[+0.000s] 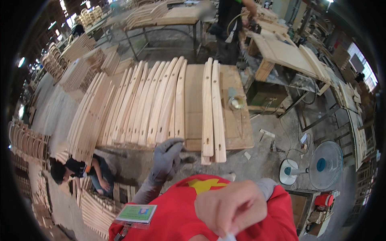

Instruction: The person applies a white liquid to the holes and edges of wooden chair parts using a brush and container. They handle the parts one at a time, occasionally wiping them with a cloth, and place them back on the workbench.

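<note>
My left hand (168,157), in a grey glove, is at the front edge of the wooden workbench (237,138). Its fingers are loosely bent and apart, with nothing visible in them. Beyond it, curved wooden slats (161,100) with small slots lie side by side across the bench. Two more slats (212,112) lie apart to the right, their near ends jutting over the edge. Close in front of my red shirt, my bare right hand (231,205) is closed in a pinch. A small white piece (227,237) shows at its fingertips; its kind is unclear.
A small round container (236,103) stands on the bench's right side. At right are a fan (325,164) and another worktable (289,54). One person (82,172) crouches by stacked wood at lower left; another (229,28) works at the far table. Cables cross the floor.
</note>
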The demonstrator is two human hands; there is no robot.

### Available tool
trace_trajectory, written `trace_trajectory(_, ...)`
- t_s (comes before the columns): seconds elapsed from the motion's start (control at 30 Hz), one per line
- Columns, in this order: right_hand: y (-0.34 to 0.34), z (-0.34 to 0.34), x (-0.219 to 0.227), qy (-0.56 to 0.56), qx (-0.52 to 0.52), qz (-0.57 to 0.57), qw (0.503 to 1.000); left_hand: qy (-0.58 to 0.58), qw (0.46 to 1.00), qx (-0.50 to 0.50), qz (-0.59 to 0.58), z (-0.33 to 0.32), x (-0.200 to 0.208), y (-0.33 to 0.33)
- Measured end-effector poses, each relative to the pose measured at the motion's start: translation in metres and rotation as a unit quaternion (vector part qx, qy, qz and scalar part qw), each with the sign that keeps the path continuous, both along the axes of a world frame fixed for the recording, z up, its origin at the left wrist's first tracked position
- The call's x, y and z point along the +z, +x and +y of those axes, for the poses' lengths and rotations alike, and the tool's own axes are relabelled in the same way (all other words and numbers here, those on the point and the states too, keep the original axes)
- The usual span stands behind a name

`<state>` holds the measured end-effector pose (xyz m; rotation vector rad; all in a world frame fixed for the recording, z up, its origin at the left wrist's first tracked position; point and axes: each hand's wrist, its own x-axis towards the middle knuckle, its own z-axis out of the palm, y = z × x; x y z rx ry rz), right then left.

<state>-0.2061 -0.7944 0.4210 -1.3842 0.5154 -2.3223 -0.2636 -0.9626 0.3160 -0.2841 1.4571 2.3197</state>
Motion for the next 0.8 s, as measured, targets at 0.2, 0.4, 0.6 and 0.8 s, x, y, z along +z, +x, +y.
trace_trajectory(0.2, -0.004, -0.003, -0.028, 0.179, -0.163, -0.017, 0.970, 0.071, 0.991, 0.115, 0.019, -0.060, -0.050, -0.016)
trace_trajectory(0.4, -0.013, -0.027, -0.142, 0.426, -0.343, -0.233, 0.804, 0.269, 0.958, 0.082, -0.057, -0.066, -0.072, -0.031)
trace_trajectory(0.6, -0.005, -0.053, -0.201, 0.494, -0.368, -0.216, 0.758, 0.342, 0.935, 0.089, -0.036, -0.064, -0.075, -0.034)
trace_trajectory(0.8, -0.017, -0.073, -0.204, 0.215, -0.064, -0.518, 0.826, 0.416, 0.904, 0.097, -0.016, -0.056, -0.084, -0.042)
